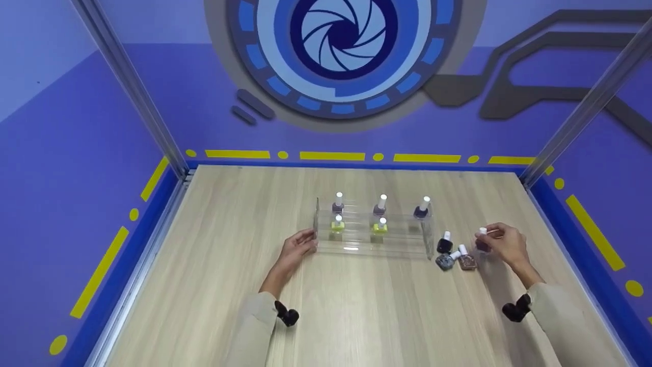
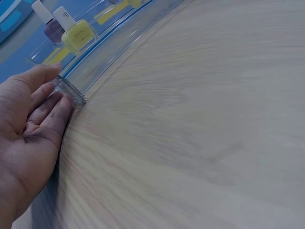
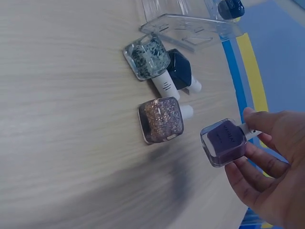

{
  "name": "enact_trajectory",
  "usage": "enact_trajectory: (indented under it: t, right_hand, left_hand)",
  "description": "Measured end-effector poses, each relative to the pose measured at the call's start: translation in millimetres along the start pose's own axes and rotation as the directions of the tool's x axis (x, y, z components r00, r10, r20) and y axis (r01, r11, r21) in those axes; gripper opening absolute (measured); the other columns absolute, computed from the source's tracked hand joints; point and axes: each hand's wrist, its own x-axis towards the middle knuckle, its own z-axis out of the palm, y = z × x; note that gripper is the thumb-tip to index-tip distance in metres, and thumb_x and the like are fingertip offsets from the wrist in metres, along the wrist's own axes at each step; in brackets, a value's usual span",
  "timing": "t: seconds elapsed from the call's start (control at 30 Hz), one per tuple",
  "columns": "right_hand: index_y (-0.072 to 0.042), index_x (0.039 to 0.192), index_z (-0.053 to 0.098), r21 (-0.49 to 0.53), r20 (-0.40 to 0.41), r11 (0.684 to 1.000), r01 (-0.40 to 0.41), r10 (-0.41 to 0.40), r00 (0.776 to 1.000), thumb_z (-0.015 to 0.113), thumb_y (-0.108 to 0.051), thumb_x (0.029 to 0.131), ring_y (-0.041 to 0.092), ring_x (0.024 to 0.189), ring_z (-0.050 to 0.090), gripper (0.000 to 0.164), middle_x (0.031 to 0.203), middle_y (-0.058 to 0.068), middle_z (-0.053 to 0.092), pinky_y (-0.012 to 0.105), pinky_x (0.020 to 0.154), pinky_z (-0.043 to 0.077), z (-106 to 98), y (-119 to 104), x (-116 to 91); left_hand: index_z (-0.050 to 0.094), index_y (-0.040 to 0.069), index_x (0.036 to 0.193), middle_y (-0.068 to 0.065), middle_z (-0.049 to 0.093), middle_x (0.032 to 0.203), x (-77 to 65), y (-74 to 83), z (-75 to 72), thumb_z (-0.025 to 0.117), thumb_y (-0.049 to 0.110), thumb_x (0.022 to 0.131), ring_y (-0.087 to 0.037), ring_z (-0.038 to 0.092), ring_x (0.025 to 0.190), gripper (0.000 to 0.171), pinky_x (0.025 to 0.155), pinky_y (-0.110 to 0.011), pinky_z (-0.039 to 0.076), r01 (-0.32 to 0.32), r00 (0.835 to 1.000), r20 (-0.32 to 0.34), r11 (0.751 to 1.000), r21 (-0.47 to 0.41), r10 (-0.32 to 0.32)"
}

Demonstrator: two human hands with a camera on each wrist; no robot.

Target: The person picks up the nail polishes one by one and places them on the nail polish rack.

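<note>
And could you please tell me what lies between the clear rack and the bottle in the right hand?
In the head view, a dark bottle, a grey glitter bottle and a copper glitter bottle are there.

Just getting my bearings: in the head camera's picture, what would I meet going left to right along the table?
Left hand, clear rack, black bottle, copper-glitter bottle, purple bottle, right hand.

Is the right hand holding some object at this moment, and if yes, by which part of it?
The right hand holds a purple nail-polish bottle by its white cap.
</note>
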Motion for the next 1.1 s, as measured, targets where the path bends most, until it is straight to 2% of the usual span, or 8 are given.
enact_trajectory:
  t: [0.1, 0.4, 0.6, 0.87, 1.1]
  right_hand:
    - [0.008, 0.107, 0.07, 0.004, -0.003, 1.0, 0.017, -0.017, 1.0, 0.08, -0.019, 0.089, -0.002, 0.073, 0.062, 0.033, 0.096, 0.026, 0.076, 0.009, 0.059, 0.046, -0.1, -4.1, -0.9]
    - [0.005, 0.106, 0.07, 0.074, 0.02, 0.997, 0.036, -0.038, 0.999, 0.08, -0.022, 0.09, -0.015, 0.07, 0.056, 0.033, 0.095, 0.022, 0.075, 0.008, 0.061, 0.047, -2.5, -25.4, -1.4]
    - [0.004, 0.107, 0.071, 0.109, 0.034, 0.992, 0.068, -0.072, 0.997, 0.079, -0.021, 0.091, -0.014, 0.072, 0.059, 0.031, 0.097, 0.022, 0.076, 0.007, 0.063, 0.049, -1.3, -43.6, -1.2]
    - [0.004, 0.11, 0.07, 0.153, 0.072, 0.982, 0.113, -0.125, 0.99, 0.077, -0.017, 0.092, -0.011, 0.075, 0.062, 0.029, 0.101, 0.023, 0.076, 0.007, 0.068, 0.05, 5.4, -65.5, -4.4]
    - [0.005, 0.109, 0.069, 0.192, 0.108, 0.973, 0.126, -0.148, 0.983, 0.077, -0.014, 0.092, -0.008, 0.077, 0.064, 0.027, 0.101, 0.022, 0.076, 0.009, 0.069, 0.053, 11.2, -79.5, -6.7]
  left_hand:
    - [0.049, -0.004, 0.146, -0.025, 0.049, 0.153, 0.7, -0.3, 0.1, 0.064, 0.009, 0.1, -0.035, 0.048, 0.144, 0.05, 0.106, -0.032, 0.055, 0.003, 1.0, -0.002, 1.0, -0.001, -0.003]
    - [0.051, -0.005, 0.144, -0.026, 0.051, 0.151, 3.8, 0.1, 0.8, 0.064, 0.007, 0.099, -0.035, 0.05, 0.142, 0.048, 0.102, -0.031, 0.057, -0.005, 1.0, -0.007, 1.0, 0.0, 0.005]
    - [0.051, -0.003, 0.145, -0.024, 0.05, 0.152, 5.0, 0.1, 1.8, 0.064, 0.007, 0.099, -0.034, 0.048, 0.144, 0.048, 0.103, -0.029, 0.056, 0.01, 1.0, -0.009, 1.0, 0.005, -0.01]
    - [0.049, -0.003, 0.146, -0.024, 0.048, 0.154, 4.5, -1.3, 0.8, 0.064, 0.01, 0.1, -0.035, 0.045, 0.146, 0.05, 0.112, -0.036, 0.051, 0.013, 1.0, 0.002, 1.0, 0.001, -0.013]
    - [0.049, -0.005, 0.145, -0.025, 0.049, 0.152, 2.6, -2.6, 0.6, 0.065, 0.01, 0.1, -0.035, 0.048, 0.144, 0.05, 0.105, -0.03, 0.055, -0.001, 1.0, -0.005, 1.0, 0.003, 0.001]
